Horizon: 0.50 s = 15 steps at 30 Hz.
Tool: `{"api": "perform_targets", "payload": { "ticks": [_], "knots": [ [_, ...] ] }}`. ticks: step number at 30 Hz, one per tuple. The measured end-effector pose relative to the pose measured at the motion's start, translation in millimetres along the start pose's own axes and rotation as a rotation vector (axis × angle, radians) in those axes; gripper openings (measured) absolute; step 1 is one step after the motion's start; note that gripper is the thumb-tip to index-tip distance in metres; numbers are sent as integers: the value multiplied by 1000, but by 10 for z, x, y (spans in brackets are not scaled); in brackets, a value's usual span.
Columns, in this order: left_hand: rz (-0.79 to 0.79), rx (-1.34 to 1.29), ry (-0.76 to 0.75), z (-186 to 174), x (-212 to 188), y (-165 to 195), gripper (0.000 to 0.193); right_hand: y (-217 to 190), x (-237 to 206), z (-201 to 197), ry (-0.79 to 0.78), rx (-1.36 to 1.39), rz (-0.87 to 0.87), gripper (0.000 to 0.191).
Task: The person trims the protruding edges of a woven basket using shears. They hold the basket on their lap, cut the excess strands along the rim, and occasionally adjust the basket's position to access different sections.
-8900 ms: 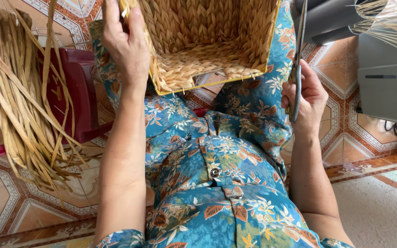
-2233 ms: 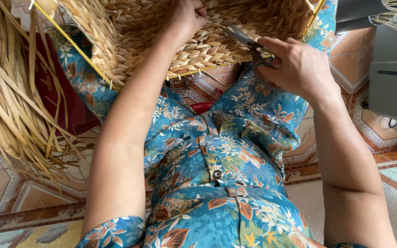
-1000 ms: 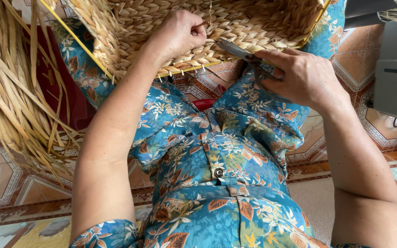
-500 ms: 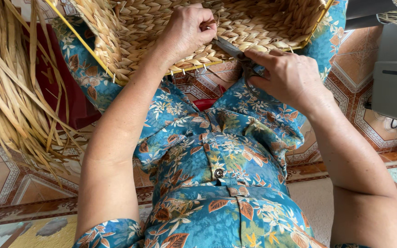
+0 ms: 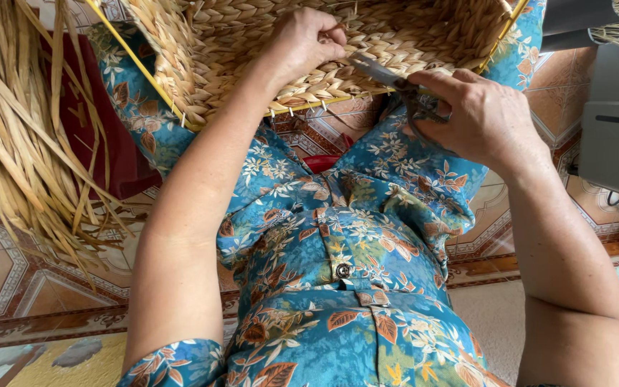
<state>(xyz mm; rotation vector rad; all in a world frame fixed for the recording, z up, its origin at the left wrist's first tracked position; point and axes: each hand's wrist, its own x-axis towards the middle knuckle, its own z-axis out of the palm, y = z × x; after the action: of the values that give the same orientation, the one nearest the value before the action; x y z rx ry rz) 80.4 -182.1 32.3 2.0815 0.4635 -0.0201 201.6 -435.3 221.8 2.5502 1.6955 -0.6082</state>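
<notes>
Head view: the scissors (image 5: 388, 77) lie in the upper middle of the frame, their long axis slanting from lower right to upper left, blades pointing up-left toward the left hand (image 5: 302, 39). They look grey and dull, the blades nearly together. The right hand (image 5: 478, 118) has its fingers wrapped through the handles. The left hand's fingers pinch closed on the woven basket (image 5: 324, 50), tan braided straw on a yellow wire frame.
</notes>
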Motion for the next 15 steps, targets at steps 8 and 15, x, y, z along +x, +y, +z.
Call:
{"api": "perform_targets", "payload": {
  "ticks": [8,15],
  "knots": [
    [130,-8,49,-117,1,-84,6,-143,190,141,-72,30,-3,63],
    [161,-56,23,-133,-26,-43,6,-244,284,197,-129,-121,-27,61]
  ]
}}
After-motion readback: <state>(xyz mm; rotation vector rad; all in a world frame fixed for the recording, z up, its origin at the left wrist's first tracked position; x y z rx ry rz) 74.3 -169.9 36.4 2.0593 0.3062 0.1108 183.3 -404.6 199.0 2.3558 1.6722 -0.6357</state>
